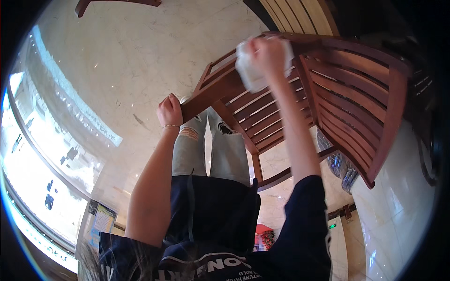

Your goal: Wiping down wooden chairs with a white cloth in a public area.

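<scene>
A slatted chair of reddish-brown wood [351,84] stands in front of me, its backrest to the right and its slatted seat towards the middle. My right hand [269,56], blurred, is closed on a white cloth [250,75] that lies over the far part of the near armrest [214,89]. My left hand [170,110] is at the armrest's left end, its fingers curled against the wood; whether they grip it is hard to tell.
Another piece of slatted furniture [299,15] stands beyond the chair. Part of a dark wooden frame [116,1] shows at the top left. Dark plastic-like bundles [337,165] lie behind the chair. Bright glass fronts [49,151] line the left side.
</scene>
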Demonstrator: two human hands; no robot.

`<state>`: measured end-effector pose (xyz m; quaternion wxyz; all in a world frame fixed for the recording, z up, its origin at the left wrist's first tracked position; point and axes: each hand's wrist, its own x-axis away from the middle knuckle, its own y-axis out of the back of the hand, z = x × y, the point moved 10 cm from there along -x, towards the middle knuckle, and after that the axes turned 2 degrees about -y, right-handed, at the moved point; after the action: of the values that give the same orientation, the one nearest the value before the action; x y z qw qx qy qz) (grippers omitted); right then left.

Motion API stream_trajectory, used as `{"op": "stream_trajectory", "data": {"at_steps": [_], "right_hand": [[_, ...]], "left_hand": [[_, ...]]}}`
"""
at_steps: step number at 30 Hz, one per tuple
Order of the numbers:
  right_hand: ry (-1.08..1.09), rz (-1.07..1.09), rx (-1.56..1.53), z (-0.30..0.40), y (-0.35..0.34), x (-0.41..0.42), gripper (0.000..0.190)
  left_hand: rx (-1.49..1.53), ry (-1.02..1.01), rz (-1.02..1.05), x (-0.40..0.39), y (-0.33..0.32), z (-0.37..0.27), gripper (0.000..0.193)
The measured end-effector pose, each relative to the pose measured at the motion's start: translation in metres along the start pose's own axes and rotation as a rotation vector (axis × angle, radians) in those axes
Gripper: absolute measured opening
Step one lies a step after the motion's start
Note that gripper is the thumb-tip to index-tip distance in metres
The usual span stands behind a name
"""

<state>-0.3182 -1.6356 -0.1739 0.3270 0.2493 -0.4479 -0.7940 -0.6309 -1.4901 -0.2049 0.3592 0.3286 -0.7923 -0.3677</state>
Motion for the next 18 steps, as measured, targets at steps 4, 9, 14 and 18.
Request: {"op": "stream_trajectory", "data": {"at_steps": [4, 9, 14, 18], "right_hand": [[-0.213, 0.006, 0.178, -0.114, 0.042, -0.035, 0.038], [-0.184, 0.019, 0.277, -0.103, 0.042, -0.036, 0.041], [0.091, -0.101, 0.160, -0.052, 0.040, -0.012, 0.031], [0.153, -0.240, 0.141, -0.030, 0.038, 0.012, 0.019]], "left_hand": [[-0.016, 0.004, 0.000, 0.000, -0.002, -0.006, 0.045], [0.013, 0.036, 0.022, -0.001, 0.003, -0.004, 0.043], [-0.003, 0.055, -0.003, 0.000, 0.003, -0.001, 0.043], [0.040, 0.038, -0.023, 0.000, 0.004, -0.005, 0.043]]}}
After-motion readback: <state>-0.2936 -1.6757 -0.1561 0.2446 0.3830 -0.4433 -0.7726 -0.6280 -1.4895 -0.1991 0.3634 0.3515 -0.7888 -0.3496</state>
